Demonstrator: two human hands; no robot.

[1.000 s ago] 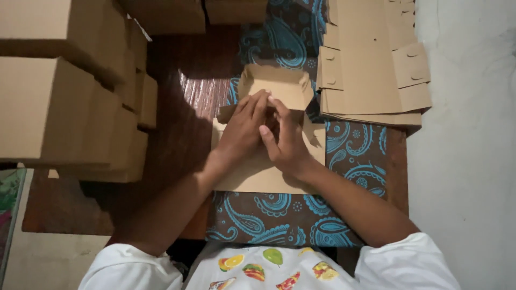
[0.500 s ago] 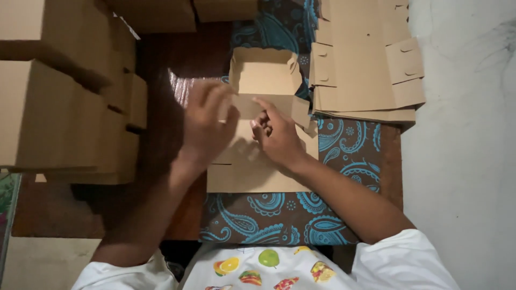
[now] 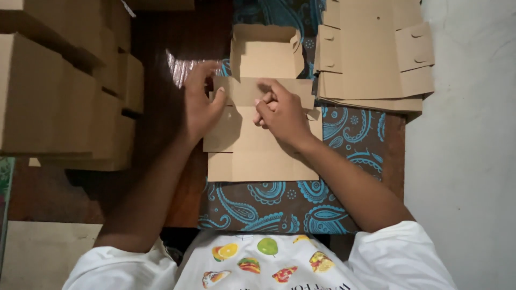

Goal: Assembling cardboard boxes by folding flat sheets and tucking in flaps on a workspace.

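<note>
1. Compared with half a second ago, the left hand (image 3: 201, 102) has dropped from above the box to its left edge, and the front flap now lies flatter across the middle of the frame.
2. A half-folded cardboard box (image 3: 263, 107) sits at the centre of the frame on a blue paisley cloth (image 3: 279, 201) spread over a dark wooden desk (image 3: 156, 64). Its far end already stands up as an open tray; its near end is a flat panel pointing toward the person.
3. The left hand is spread open, fingers pinching the left end of the cross flap, seemingly to steady it.
4. The right hand (image 3: 279, 110) is curled, knuckles bent, fingertips pressing down on the same flap near its middle, apparently to hold the crease. The two hands are apart, one at each side.
5. A stack of flat, unfolded box blanks (image 3: 376, 53) lies at the upper right, within the right hand's reach.
6. Finished closed boxes (image 3: 59, 91) are piled at the upper left, out of the working space.
7. A white shirt with printed fruit (image 3: 263, 263) fills the bottom edge.
</note>
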